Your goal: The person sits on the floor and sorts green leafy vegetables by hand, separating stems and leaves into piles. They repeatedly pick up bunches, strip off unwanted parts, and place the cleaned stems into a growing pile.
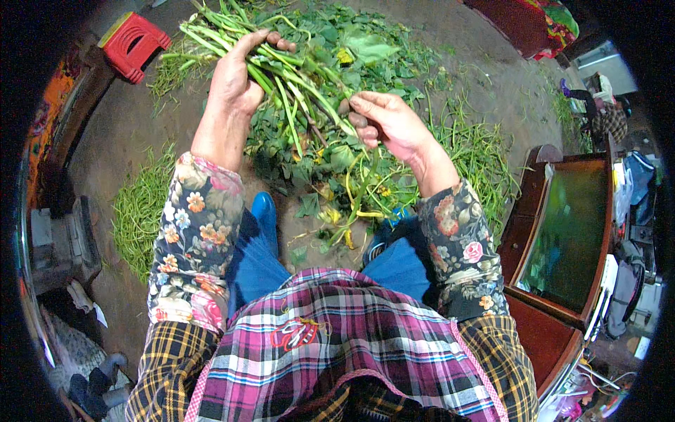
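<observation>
My left hand (237, 79) is closed around a bundle of green plant stems (295, 84), some with leaves on them. At the right end of the bundle, my right hand (382, 118) has its fingers pinched together on a thin stem, partly hidden by the fingers. Below and beyond both hands, a wide heap of cut green leaves (285, 153) covers the floor, with a few yellow leaves and loose stems in it. A pile of thin green stalks (140, 211) lies to the left, and more stripped stalks (482, 163) lie to the right.
A red plastic stool (134, 47) is at the upper left. On the right is a dark wooden cabinet with a glass panel (567, 237). My feet in blue boots (265, 221) flank the near edge of the leaves. Another person (606, 113) is at the far right.
</observation>
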Motion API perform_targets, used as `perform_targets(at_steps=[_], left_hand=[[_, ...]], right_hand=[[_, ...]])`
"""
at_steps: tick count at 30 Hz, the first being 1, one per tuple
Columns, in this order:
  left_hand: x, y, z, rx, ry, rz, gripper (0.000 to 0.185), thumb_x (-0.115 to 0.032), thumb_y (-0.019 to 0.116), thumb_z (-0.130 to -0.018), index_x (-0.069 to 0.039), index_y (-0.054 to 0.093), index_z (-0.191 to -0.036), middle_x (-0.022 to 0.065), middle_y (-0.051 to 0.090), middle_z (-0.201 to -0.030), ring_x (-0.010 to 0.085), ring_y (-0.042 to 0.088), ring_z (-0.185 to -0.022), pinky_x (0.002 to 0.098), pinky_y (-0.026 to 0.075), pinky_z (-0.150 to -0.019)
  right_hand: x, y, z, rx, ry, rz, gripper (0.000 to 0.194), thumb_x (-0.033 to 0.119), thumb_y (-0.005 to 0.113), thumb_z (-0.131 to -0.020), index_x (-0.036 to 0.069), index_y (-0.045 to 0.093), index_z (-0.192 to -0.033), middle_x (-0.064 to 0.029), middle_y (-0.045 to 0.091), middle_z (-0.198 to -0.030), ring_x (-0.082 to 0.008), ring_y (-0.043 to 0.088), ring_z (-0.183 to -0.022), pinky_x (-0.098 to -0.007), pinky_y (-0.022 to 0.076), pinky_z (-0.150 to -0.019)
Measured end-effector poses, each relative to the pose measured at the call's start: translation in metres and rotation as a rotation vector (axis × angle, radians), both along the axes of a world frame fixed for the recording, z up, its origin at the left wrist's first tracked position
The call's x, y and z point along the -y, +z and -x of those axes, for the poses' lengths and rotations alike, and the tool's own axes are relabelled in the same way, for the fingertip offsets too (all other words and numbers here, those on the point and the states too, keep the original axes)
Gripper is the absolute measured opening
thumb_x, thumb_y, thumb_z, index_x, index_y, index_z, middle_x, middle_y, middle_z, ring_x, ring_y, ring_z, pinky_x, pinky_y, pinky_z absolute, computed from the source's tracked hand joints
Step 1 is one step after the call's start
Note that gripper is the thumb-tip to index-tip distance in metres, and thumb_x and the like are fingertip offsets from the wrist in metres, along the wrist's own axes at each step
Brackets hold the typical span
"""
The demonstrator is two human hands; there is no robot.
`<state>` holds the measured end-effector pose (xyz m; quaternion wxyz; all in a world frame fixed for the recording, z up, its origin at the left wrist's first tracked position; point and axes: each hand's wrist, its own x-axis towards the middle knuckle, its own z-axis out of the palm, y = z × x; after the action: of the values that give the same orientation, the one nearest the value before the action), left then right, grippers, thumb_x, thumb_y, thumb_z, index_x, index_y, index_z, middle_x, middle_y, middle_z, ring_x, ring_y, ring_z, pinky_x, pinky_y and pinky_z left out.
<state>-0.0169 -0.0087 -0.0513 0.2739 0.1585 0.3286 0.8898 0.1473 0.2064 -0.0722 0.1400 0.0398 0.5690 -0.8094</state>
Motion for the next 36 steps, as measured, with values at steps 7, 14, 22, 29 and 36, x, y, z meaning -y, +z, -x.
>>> perform_targets(at_steps=[7,14,22,29,36], left_hand=[[0.001,0.006,0.004,0.082,0.071,0.048,0.015,-0.013,0.058,-0.097,-0.001,0.056,-0.088,0.0075,0.059,-0.080,0.0216,0.060,-0.078,0.0381,0.054,-0.081],[0.008,0.007,0.012,0.238,-0.023,0.056,0.013,-0.007,0.063,-0.093,0.001,0.053,-0.089,0.0088,0.058,-0.075,0.0195,0.057,-0.063,0.0364,0.053,-0.072],[0.007,0.009,0.007,0.242,-0.115,0.069,0.012,-0.011,0.061,-0.095,-0.004,0.053,-0.089,0.0057,0.058,-0.075,0.0186,0.056,-0.062,0.0365,0.052,-0.070],[0.008,0.022,-0.002,0.035,0.052,-0.017,0.015,-0.013,0.057,-0.099,-0.006,0.051,-0.087,0.0031,0.052,-0.075,0.0170,0.053,-0.066,0.0356,0.049,-0.075],[0.009,0.023,-0.004,0.037,0.007,0.023,0.014,-0.014,0.060,-0.097,-0.006,0.053,-0.088,0.0014,0.053,-0.076,0.0151,0.053,-0.066,0.0355,0.049,-0.077]], right_hand=[[0.008,0.006,0.001,-0.076,-0.037,-0.386,0.022,0.023,0.058,-0.101,0.004,0.069,-0.098,0.0064,0.051,-0.068,-0.0029,0.040,-0.055,-0.0200,0.0306,-0.048],[0.045,0.011,-0.008,-0.148,0.325,-0.344,0.030,0.026,0.054,-0.103,0.007,0.061,-0.082,0.0077,0.049,-0.066,-0.0040,0.042,-0.058,-0.0244,0.0363,-0.052],[0.054,0.020,-0.024,-0.663,0.202,-0.742,0.027,0.019,0.055,-0.100,0.002,0.050,-0.080,-0.0040,0.043,-0.063,-0.0118,0.041,-0.059,-0.0315,0.0375,-0.055],[0.035,-0.003,-0.016,-0.166,0.180,-0.340,0.029,0.025,0.048,-0.105,0.001,0.062,-0.096,0.0023,0.050,-0.065,-0.0081,0.045,-0.056,-0.0270,0.0389,-0.052],[0.034,-0.005,-0.024,-0.107,0.258,-0.202,0.035,0.027,0.049,-0.106,0.005,0.050,-0.078,0.0027,0.045,-0.063,-0.0086,0.042,-0.057,-0.0274,0.0362,-0.052]])
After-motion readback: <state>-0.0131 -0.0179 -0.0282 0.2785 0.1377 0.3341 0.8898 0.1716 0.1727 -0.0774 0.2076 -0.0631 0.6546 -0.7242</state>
